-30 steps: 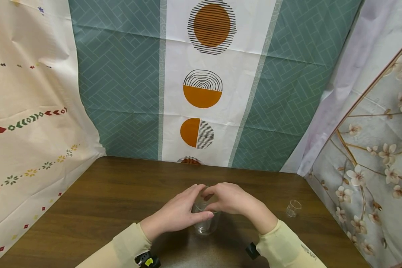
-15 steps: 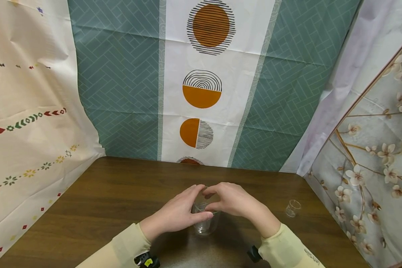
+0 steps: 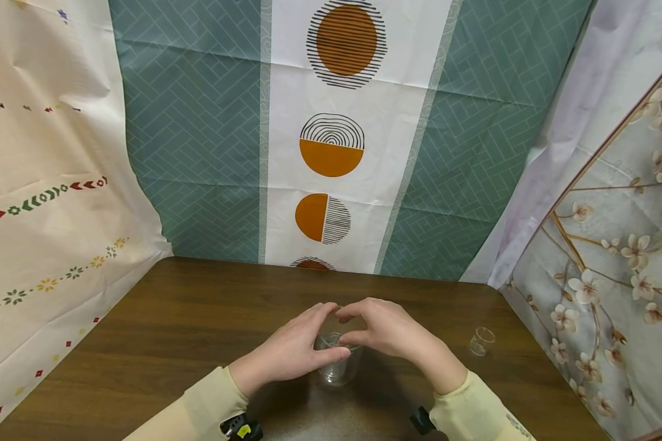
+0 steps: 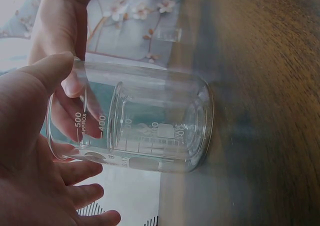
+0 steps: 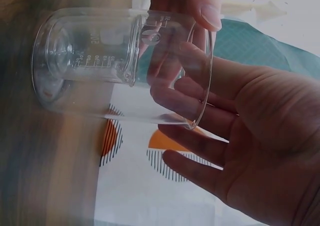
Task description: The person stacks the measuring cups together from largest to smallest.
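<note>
A large clear glass beaker with white graduations stands upright on the wooden table, between my hands. Inside it, near the bottom, sits a smaller glass beaker, its rim well below the larger one's. My left hand holds the large beaker near its rim, thumb on the near side and fingers beyond. At the mouth is my right hand, thumb and forefinger bent over the opening. In the right wrist view its fingertips overlap the upper glass, apart from the inner beaker's rim; the other fingers are spread.
A small empty glass beaker stands at the right of the brown table. Patterned cloths hang around: a green and white one behind, a cream one at left, a floral one at right.
My right hand has eased slightly up and to the right, its fingertips a little farther from the left hand. The left hand and the large beaker stay put.
</note>
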Tool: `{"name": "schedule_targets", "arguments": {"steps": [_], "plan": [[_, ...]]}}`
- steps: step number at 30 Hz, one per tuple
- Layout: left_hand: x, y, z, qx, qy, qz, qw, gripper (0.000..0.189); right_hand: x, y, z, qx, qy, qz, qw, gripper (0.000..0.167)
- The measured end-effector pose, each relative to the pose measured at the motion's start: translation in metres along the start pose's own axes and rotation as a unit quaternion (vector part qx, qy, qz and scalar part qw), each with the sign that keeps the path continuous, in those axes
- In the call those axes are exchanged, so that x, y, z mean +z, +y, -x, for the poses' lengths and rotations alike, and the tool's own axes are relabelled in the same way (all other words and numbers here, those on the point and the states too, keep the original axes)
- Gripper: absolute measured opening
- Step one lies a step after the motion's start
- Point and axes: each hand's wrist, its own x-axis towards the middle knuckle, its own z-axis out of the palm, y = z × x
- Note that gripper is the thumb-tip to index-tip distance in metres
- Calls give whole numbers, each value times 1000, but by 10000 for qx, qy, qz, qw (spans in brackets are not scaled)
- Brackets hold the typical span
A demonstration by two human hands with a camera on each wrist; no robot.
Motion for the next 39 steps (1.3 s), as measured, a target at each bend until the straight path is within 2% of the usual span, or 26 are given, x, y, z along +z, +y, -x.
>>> {"name": "schedule_targets", "arguments": {"steps": [16, 30, 39], "plan": [[-1, 0, -2, -49, -52, -8, 10000, 100, -2, 5, 8, -84, 322, -30, 9994, 40], [-1, 1, 0, -43, -7, 27, 10000, 99, -1, 12, 19, -399, 609, -20, 9973, 39], [1, 1, 0, 13, 31, -57, 10000, 101, -3, 13, 25, -453, 697, -30, 9965, 38]]}}
